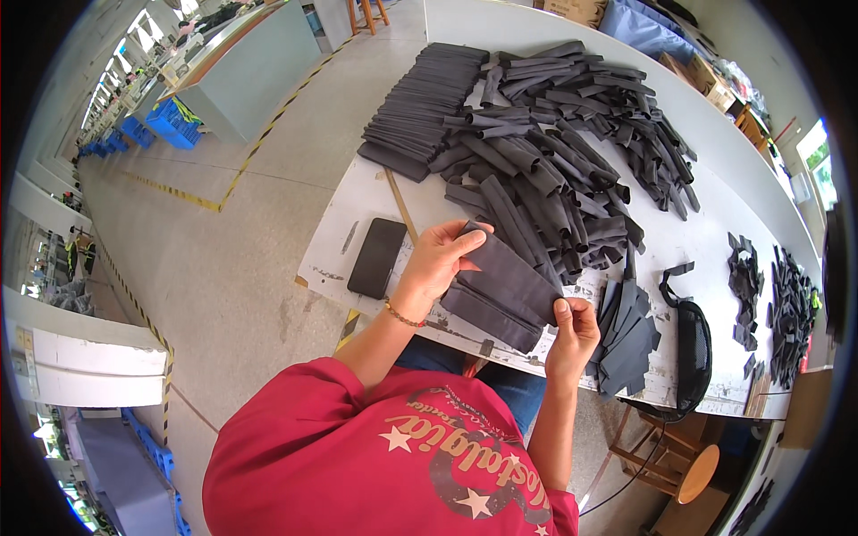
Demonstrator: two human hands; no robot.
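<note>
So the thing in hand is a dark grey fabric strip (pixel 508 272), flat and rectangular, held slanting from upper left to lower right just below the middle of the frame. It sits on top of a small stack of matching strips (pixel 483 317) at the near edge of the bench (pixel 715 205). The left hand (pixel 438 259) is closed on the strip's upper left end, thumb on top and fingers curled around it, with a beaded bracelet (pixel 404 317) on that wrist. The right hand (pixel 574 330) pinches the lower right corner, fingers tight together on the cloth.

Right behind the hands, filling the centre and upper middle, is a big loose pile of the same grey strips (pixel 545 161), all tangled, and at its upper left a neat row of stacked strips (pixel 420 107). A black phone (pixel 376 257) lies flat left of the left hand, close but not touching. To the right of the right hand there's another small heap of grey pieces (pixel 626 335), then a black mesh pouch (pixel 693 344), and further right little dark scraps (pixel 786 313).

The bench is white and scuffed, running toward the upper right. The floor (pixel 259 268) is pale concrete with yellow and black striped tape (pixel 134 308). Another long bench (pixel 241 71) and blue crates (pixel 174 121) sit in the upper left. A wooden stool (pixel 688 469) is at lower right.
</note>
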